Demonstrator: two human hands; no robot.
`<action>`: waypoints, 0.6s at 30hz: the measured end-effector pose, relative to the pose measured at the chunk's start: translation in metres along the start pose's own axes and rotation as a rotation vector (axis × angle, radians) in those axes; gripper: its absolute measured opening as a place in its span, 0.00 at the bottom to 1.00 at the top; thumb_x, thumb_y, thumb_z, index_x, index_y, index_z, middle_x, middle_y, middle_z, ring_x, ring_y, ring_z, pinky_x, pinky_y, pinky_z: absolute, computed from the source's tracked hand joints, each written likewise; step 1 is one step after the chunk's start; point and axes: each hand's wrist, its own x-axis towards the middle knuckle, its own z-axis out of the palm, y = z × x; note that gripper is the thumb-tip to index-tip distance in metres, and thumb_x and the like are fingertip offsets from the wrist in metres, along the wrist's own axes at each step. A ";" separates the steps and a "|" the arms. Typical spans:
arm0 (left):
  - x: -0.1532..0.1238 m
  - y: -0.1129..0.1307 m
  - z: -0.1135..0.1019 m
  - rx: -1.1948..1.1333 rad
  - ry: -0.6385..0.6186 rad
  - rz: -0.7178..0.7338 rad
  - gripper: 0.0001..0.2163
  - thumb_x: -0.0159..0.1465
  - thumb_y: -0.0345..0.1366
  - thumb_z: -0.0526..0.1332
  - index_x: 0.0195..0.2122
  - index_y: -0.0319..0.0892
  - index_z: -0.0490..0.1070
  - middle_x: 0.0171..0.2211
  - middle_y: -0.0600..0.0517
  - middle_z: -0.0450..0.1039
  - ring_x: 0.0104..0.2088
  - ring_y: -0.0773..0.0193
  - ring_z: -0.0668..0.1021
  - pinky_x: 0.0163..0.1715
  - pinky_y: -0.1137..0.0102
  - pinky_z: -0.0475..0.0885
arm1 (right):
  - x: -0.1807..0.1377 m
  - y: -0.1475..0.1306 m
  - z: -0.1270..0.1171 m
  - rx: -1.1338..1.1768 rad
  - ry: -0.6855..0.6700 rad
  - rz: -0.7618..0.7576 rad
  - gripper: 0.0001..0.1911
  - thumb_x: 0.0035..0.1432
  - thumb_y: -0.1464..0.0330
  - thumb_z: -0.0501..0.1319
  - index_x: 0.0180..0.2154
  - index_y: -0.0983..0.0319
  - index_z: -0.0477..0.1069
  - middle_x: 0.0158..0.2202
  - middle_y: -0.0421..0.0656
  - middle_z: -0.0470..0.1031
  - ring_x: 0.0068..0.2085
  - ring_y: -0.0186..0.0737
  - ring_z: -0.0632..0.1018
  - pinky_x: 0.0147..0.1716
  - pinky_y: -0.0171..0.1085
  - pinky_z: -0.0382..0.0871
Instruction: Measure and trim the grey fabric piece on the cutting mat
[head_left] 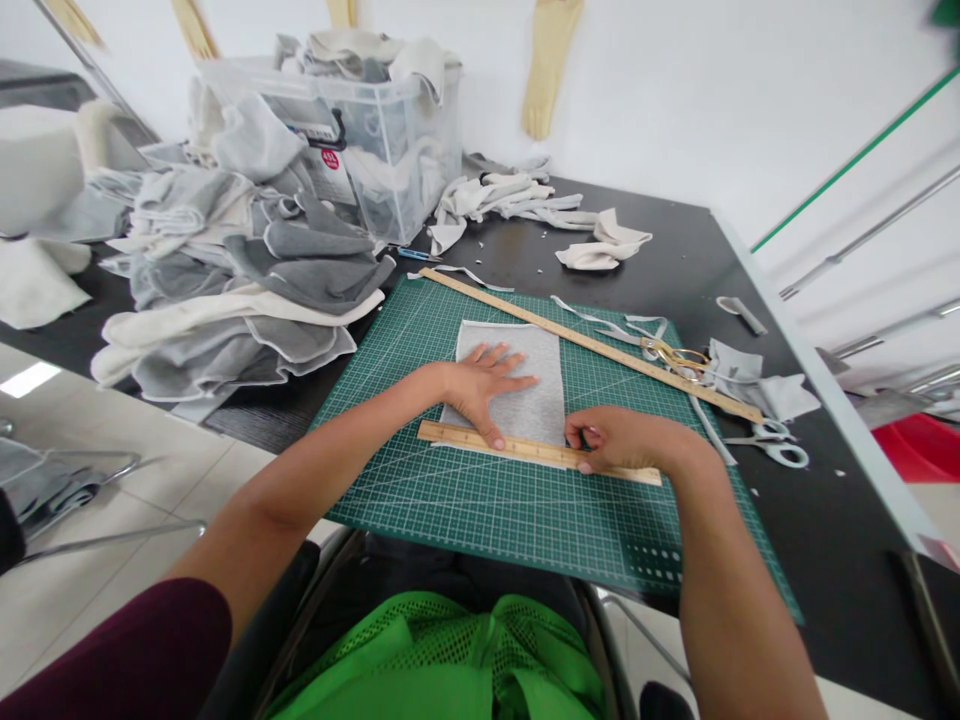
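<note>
A grey rectangle of fabric (525, 380) lies flat on the green cutting mat (480, 500). Across its near edge rests a short wooden ruler (525, 450). My left hand (484, 385) lies open and flat on the fabric, its thumb reaching the ruler. At the fabric's near right corner my right hand (615, 440) is closed against the ruler; whatever its fingers pinch is hidden. A long wooden ruler (592, 345) runs diagonally behind the fabric.
A heap of grey and cream cloth (232, 290) and a clear plastic bin (390, 140) fill the back left. Gold scissors (675, 355), white-handled scissors (780, 445) and fabric scraps (757, 385) lie to the right. The dark table's right edge (840, 400) is close.
</note>
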 end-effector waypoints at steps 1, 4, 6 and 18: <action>0.000 0.000 0.000 0.001 0.000 0.001 0.62 0.44 0.72 0.65 0.74 0.56 0.36 0.74 0.52 0.18 0.71 0.38 0.25 0.68 0.41 0.26 | 0.000 -0.001 0.000 0.002 -0.004 0.007 0.12 0.46 0.67 0.69 0.35 0.58 0.72 0.32 0.38 0.69 0.33 0.40 0.70 0.30 0.36 0.57; 0.000 0.001 0.000 0.004 -0.002 0.002 0.62 0.45 0.72 0.65 0.74 0.56 0.35 0.74 0.52 0.18 0.71 0.38 0.25 0.67 0.41 0.26 | -0.001 -0.002 -0.002 0.011 -0.009 0.003 0.12 0.46 0.67 0.69 0.35 0.59 0.72 0.31 0.38 0.68 0.33 0.40 0.70 0.30 0.35 0.57; 0.000 0.001 0.000 0.003 -0.004 0.003 0.62 0.45 0.72 0.65 0.74 0.57 0.35 0.74 0.52 0.18 0.71 0.37 0.25 0.67 0.41 0.26 | -0.002 -0.003 -0.003 0.025 -0.012 -0.021 0.11 0.48 0.67 0.68 0.35 0.59 0.72 0.31 0.38 0.68 0.33 0.40 0.70 0.30 0.35 0.57; 0.001 -0.005 0.005 -0.025 0.053 0.019 0.62 0.43 0.69 0.69 0.74 0.57 0.40 0.75 0.52 0.23 0.72 0.35 0.28 0.68 0.40 0.29 | -0.001 -0.001 -0.002 0.038 -0.003 -0.037 0.09 0.49 0.68 0.67 0.35 0.59 0.73 0.29 0.38 0.68 0.32 0.40 0.70 0.29 0.35 0.56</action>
